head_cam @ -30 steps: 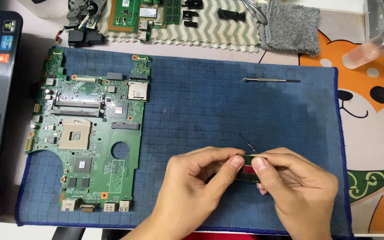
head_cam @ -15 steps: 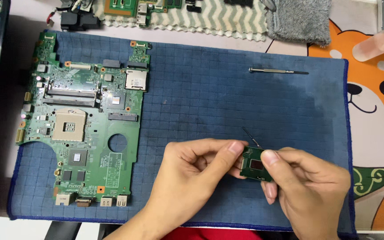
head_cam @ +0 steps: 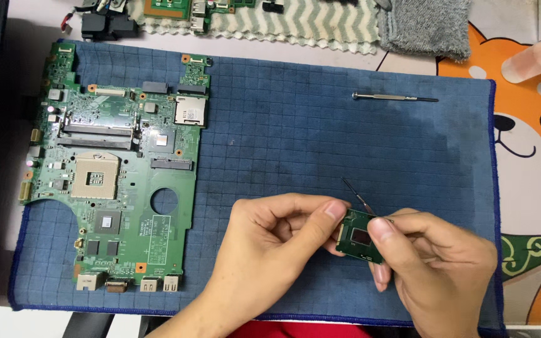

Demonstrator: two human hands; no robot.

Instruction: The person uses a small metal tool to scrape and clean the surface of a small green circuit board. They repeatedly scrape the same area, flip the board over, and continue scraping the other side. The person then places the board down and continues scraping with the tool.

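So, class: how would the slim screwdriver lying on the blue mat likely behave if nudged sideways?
The screwdriver has a thin, round shaft, so it would probably roll rather than slide. It looks light and stiff. The textured blue mat under it may slow the rolling.

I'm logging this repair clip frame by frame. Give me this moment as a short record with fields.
Surface: blue mat
Left hand: thumb and fingers pinch the left edge of the processor chip
Right hand: thumb on the chip's right edge, also holding thin tweezers
Motherboard: flat on the mat's left side, socket unoccupied
Screwdriver: lying at the mat's upper right, untouched
Grey cloth: beyond the mat's far edge
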